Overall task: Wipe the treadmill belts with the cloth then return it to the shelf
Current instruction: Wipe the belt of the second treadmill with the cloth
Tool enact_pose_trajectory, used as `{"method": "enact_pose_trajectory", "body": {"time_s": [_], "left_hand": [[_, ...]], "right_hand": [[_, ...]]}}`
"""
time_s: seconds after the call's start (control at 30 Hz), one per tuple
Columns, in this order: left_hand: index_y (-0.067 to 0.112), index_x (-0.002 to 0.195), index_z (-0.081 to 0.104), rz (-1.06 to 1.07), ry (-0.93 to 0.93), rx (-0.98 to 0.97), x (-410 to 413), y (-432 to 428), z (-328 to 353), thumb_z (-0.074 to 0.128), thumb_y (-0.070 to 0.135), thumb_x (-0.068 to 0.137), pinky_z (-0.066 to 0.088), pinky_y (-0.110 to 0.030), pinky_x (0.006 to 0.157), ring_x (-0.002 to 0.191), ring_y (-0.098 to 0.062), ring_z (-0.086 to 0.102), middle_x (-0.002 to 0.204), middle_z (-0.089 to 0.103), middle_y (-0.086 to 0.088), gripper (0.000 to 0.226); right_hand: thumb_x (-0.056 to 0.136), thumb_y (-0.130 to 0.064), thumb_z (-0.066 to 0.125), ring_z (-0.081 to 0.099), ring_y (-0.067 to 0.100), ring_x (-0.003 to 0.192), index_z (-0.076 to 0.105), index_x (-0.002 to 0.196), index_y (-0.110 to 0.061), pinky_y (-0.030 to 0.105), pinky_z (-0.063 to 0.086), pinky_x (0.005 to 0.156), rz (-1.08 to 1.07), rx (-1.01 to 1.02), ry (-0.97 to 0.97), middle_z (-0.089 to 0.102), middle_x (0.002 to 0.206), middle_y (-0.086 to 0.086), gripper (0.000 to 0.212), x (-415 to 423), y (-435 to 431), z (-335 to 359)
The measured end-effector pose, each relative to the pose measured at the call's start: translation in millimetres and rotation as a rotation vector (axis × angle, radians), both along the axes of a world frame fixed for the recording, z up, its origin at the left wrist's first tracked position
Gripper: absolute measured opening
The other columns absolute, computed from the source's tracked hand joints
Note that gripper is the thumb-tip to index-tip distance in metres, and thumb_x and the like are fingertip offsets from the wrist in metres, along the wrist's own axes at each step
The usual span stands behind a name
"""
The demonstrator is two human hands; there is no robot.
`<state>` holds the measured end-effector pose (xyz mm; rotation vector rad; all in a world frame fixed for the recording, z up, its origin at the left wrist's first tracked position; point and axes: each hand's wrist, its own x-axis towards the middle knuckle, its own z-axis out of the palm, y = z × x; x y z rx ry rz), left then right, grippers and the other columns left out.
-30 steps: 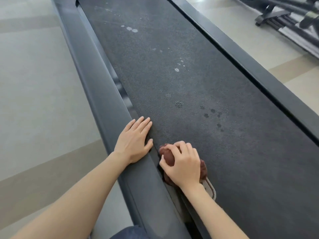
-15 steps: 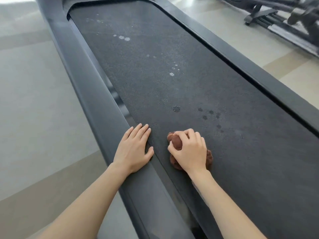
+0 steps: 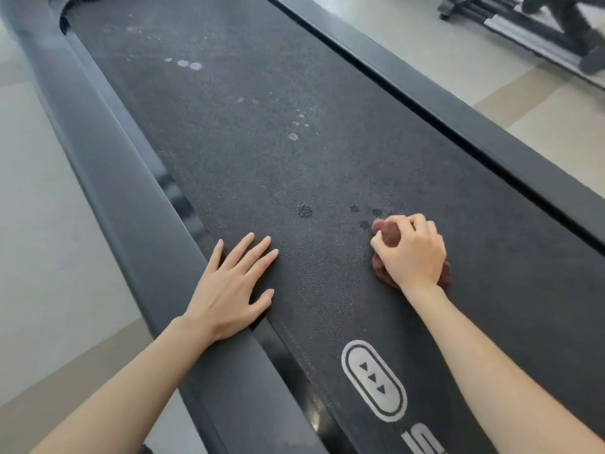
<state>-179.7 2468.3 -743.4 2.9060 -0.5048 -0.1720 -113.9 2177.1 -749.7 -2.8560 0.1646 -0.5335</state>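
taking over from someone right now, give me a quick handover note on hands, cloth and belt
Left hand: flat, fingers straight, resting across the side rail and the belt edge, holding nothing.
Right hand: grips the bunched brown cloth, pressed on the belt, right of the middle.
Done: wiping is under way near this end; how much is clean cannot be told.
Left: dark spots just ahead of the cloth, pale spots farther up, then return the cloth to the shelf, which is not in view.

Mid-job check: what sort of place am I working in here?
Most likely a gym. The cloth is on a long treadmill belt with raised side rails, and another exercise machine stands on the floor beyond.
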Motion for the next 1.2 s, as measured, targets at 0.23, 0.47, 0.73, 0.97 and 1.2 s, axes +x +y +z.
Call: {"method": "enact_pose_trajectory", "body": {"time_s": [0.23, 0.47, 0.73, 0.97, 1.2], "left_hand": [[0.031, 0.146, 0.03, -0.047, -0.023, -0.036, 24.0, -12.8, -12.6, 0.03, 0.052, 0.086, 0.011, -0.052, 0.116, 0.145, -0.014, 0.009, 0.155, 0.021, 0.01, 0.063], [0.033, 0.147, 0.024, -0.027, -0.029, 0.0, 23.4, -13.8, -10.1, 0.018, 0.054, 0.084, 0.004, -0.048, 0.118, 0.145, -0.013, 0.006, 0.156, 0.016, 0.011, 0.067], [0.035, 0.148, 0.019, -0.057, 0.024, -0.017, 24.3, -8.8, -5.7, 0.026, 0.05, 0.087, -0.006, -0.039, 0.118, 0.145, -0.008, -0.003, 0.157, 0.008, 0.014, 0.064], [0.037, 0.146, 0.026, -0.203, -0.027, 0.056, 80.6, 37.4, 0.4, 0.012, 0.055, 0.082, 0.0, -0.039, 0.118, 0.145, -0.013, 0.007, 0.156, 0.018, 0.01, 0.068], [0.042, 0.144, 0.028, -0.223, -0.009, -0.035, 96.5, 49.6, -8.1, 0.02, 0.052, 0.085, 0.003, -0.043, 0.118, 0.145, -0.014, 0.007, 0.155, 0.019, 0.012, 0.06]], "right_hand": [[0.078, -0.045, 0.061, 0.052, 0.033, 0.099, 0.065, 0.102, -0.021, 0.04, 0.042, 0.081, -0.035, -0.007, -0.003, 0.058, 0.101, 0.01, 0.034, 118.6, -15.1, -5.0], [0.078, -0.043, 0.062, 0.052, 0.032, 0.095, 0.066, 0.103, -0.021, 0.037, 0.042, 0.079, 0.064, 0.001, 0.053, 0.057, 0.1, 0.009, 0.033, 76.8, 14.0, -0.1], [0.071, -0.047, 0.056, 0.051, 0.018, 0.074, 0.065, 0.091, -0.027, 0.028, 0.043, 0.062, 0.344, 0.031, 0.074, 0.054, 0.084, -0.003, 0.03, -83.2, 68.5, 1.9], [0.072, -0.04, 0.061, 0.056, 0.025, 0.077, 0.068, 0.089, -0.021, 0.034, 0.047, 0.064, 0.332, 0.002, 0.008, 0.059, 0.084, 0.001, 0.027, -40.8, 77.9, 2.1], [0.083, -0.045, 0.058, 0.051, 0.031, 0.1, 0.063, 0.107, -0.019, 0.039, 0.042, 0.079, -0.125, -0.02, 0.036, 0.057, 0.106, 0.009, 0.036, 108.2, 68.4, -1.3]]}}
